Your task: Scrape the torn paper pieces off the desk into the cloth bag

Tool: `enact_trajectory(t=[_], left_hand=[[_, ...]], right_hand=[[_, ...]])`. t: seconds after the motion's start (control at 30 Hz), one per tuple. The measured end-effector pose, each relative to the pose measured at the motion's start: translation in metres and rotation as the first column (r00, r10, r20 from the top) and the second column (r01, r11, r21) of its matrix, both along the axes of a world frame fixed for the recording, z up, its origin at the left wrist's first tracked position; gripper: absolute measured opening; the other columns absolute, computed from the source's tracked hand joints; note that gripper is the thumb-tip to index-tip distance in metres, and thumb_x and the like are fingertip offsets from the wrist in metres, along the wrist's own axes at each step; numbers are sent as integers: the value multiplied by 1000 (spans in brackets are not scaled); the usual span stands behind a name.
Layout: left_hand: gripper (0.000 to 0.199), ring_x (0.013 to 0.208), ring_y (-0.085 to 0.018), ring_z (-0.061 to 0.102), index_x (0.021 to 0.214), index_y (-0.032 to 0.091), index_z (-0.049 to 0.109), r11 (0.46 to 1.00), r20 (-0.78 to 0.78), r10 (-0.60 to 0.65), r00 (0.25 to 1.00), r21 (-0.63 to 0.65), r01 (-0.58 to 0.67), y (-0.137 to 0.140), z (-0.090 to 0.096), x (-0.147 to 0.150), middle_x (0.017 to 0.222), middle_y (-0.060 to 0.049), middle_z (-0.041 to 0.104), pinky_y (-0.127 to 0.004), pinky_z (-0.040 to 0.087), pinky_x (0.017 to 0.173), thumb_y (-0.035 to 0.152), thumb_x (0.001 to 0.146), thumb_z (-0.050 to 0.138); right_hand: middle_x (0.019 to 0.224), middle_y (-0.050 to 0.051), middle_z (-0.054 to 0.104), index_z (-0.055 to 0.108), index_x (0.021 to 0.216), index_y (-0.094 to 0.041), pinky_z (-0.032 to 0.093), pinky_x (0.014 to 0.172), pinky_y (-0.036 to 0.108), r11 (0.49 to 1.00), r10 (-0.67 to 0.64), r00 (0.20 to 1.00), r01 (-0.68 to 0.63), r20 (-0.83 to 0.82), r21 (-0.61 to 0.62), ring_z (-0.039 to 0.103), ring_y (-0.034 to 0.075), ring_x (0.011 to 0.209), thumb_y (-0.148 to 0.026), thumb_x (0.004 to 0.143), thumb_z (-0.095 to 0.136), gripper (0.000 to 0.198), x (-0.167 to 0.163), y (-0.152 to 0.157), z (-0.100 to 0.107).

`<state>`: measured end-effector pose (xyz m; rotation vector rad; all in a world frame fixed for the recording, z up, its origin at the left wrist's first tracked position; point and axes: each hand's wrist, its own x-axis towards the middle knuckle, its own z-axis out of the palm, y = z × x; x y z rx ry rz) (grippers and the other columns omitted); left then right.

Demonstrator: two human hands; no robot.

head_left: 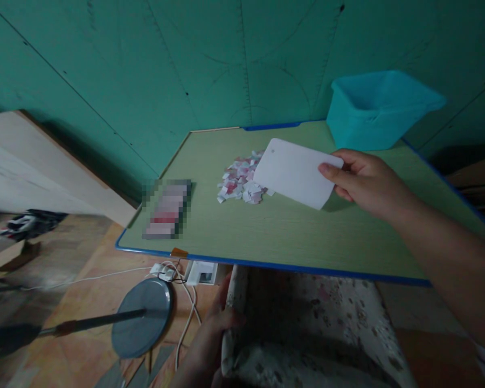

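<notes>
While right hand [361,180] pinches white board [293,172], left hand [216,334] clamps floral-patterned object [335,310] below desk [246,229] front edge | likely light, stiff, smooth | best grip: right end

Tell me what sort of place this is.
Probably a makeshift indoor work corner, perhaps in an unfinished room: a bare, marked green wall, a table bearing a pile of paper scraps, and a turquoise bin towards its far right corner.
</notes>
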<state>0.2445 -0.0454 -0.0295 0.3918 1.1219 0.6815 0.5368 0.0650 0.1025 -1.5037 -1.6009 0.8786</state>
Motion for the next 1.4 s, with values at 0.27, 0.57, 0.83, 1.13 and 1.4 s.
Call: enact_trajectory(t=[0.27, 0.57, 0.83, 1.13, 1.4], left_hand=[[64, 88, -22, 64, 93, 29, 71, 954, -1, 240, 971, 185, -236, -10, 15, 14, 87, 3, 75, -23, 50, 67, 1, 37, 61], [53, 66, -13, 64, 73, 37, 74, 925, -104, 345, 933, 207, -319, -3, 5, -17, 71, 14, 74, -15, 47, 55, 1, 35, 64], [59, 83, -22, 64, 85, 34, 73, 921, -144, 315, 938, 285, -266, -2, -17, -5, 81, 6, 76, -23, 49, 68, 5, 35, 66], [60, 81, -20, 65, 82, 34, 73, 939, -79, 294, 952, 211, -272, -7, -13, 6, 78, 7, 76, -22, 50, 66, -1, 34, 64], [57, 70, -18, 64, 74, 33, 75, 946, -5, 281, 960, 170, -276, -7, 12, 25, 66, 8, 73, -21, 50, 64, -2, 33, 59]], right_hand=[[63, -1, 58, 53, 86, -22, 42, 50, 25, 987, -34, 999, 27, 43, 159, 58, 12, 54, -45, 81, 49, 24, 2, 6, -12], [60, 0, 63, 57, 95, -21, 40, 50, 24, 967, -79, 924, -20, 374, 254, 56, 12, 51, -44, 85, 42, 29, 0, 0, -14], [62, 1, 62, 59, 93, -21, 37, 50, 24, 961, -100, 885, -33, 454, 275, 56, 13, 53, -42, 84, 43, 28, 0, 2, -14], [64, 1, 61, 58, 93, -21, 37, 50, 25, 941, -148, 900, 0, 411, 339, 55, 13, 53, -45, 84, 43, 30, 5, 3, -16], [63, 1, 62, 58, 89, -21, 38, 50, 26, 952, -118, 893, -23, 434, 305, 56, 14, 55, -43, 83, 44, 27, 0, 2, -14]])
